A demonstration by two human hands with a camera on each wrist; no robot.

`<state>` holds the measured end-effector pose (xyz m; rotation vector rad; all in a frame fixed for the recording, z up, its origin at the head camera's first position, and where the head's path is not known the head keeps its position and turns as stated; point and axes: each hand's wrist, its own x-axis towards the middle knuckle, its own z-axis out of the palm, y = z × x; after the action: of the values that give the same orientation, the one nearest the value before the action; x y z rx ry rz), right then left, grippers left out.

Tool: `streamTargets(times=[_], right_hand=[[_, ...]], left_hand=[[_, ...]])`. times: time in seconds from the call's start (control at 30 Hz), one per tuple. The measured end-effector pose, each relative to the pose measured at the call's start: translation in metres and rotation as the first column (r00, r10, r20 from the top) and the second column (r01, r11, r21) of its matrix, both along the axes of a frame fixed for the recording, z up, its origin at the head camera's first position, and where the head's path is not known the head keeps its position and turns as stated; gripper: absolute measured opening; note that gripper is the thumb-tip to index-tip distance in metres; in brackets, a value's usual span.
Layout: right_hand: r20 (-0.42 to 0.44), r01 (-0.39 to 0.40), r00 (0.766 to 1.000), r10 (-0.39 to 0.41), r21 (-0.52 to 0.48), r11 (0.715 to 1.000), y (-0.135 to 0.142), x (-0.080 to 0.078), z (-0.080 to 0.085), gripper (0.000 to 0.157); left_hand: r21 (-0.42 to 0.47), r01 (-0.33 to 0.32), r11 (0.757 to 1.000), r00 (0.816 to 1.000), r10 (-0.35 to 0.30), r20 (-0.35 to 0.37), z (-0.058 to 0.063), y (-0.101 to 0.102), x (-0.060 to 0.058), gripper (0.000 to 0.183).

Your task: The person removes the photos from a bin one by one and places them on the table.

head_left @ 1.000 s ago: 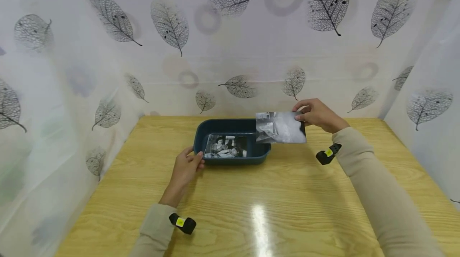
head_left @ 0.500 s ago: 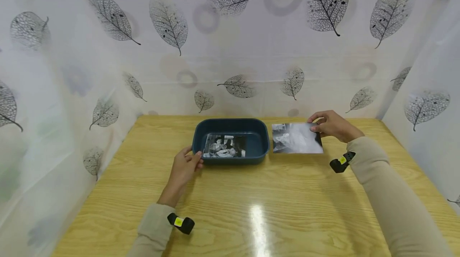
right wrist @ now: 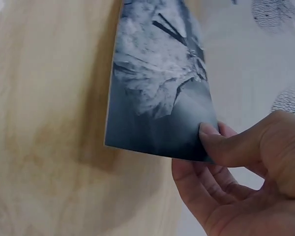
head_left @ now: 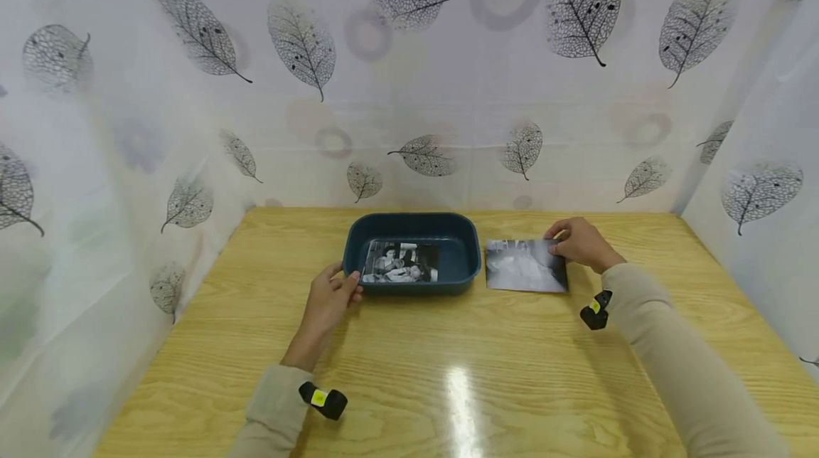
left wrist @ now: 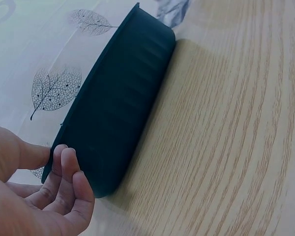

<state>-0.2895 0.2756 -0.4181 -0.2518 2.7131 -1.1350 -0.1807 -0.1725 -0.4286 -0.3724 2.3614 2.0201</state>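
Since approx. 1 sec ago, the held photo has gone from over the tray's R end to a spot just R of the tray, & lower; vs. 0.5 sec ago it's dropped a bit more, R hand w/ it. L hand & tray look about unchanged.

R hand's grip: pinching the photo at its far R corner, thumb on the pic side, fingers curled underneath. Photo is b/w, pic side up, w/ a pale shape & dark streaks; R wrist view has a shadow along its edge on the counter. Can't tell if any part of it touches down. Small gap btwn photo & tray in head view.

L hand's grip: holding the tray at its near L corner, thumb over the rim, fingers bent against the outside wall. Tray is dark blue-green, rounded corners, sitting upright toward the back of the counter. 2nd photo, also b/w, w/ people on it, lies inside toward the L end.

Both arms in beige sleeves, each wrist w/ a black device w/ yellow label. Counter's wood-grain, w/ a bright glare streak near the front. Pale leaf-print cloth behind & at both sides.
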Motion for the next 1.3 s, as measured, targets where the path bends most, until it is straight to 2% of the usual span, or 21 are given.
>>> streamTargets(times=[0.17, 0.33, 0.6, 0.77, 1.07, 1.3], right_hand=[[-0.127, -0.001, 0.992, 0.020, 0.151, 0.989, -0.002, -0.002, -0.016, 0.019], [-0.168, 0.022, 0.986, 0.008, 0.177, 0.984, -0.008, 0.002, -0.020, 0.018], [-0.179, 0.028, 0.984, 0.010, 0.210, 0.977, -0.010, 0.006, -0.031, 0.017], [-0.205, 0.055, 0.979, -0.010, 0.216, 0.975, -0.012, 0.006, -0.028, 0.016], [-0.176, 0.083, 0.983, -0.043, 0.225, 0.971, -0.013, 0.007, -0.026, 0.021], [-0.185, 0.077, 0.982, -0.036, 0.220, 0.973, -0.014, 0.009, -0.027, 0.021]], left_hand=[[-0.004, -0.002, 1.000, 1.000, 0.002, 0.010, -0.001, 0.000, -0.001, 0.049], [-0.001, 0.000, 1.000, 1.000, 0.000, 0.018, -0.001, 0.000, -0.001, 0.048], [-0.002, 0.010, 1.000, 1.000, -0.010, 0.022, -0.003, 0.000, 0.007, 0.052], [-0.004, 0.010, 1.000, 1.000, -0.010, 0.009, -0.001, 0.000, 0.005, 0.054], [0.003, 0.012, 1.000, 1.000, -0.012, 0.000, -0.001, 0.001, 0.003, 0.052], [0.018, 0.003, 1.000, 1.000, -0.003, 0.011, 0.000, 0.001, 0.004, 0.055]])
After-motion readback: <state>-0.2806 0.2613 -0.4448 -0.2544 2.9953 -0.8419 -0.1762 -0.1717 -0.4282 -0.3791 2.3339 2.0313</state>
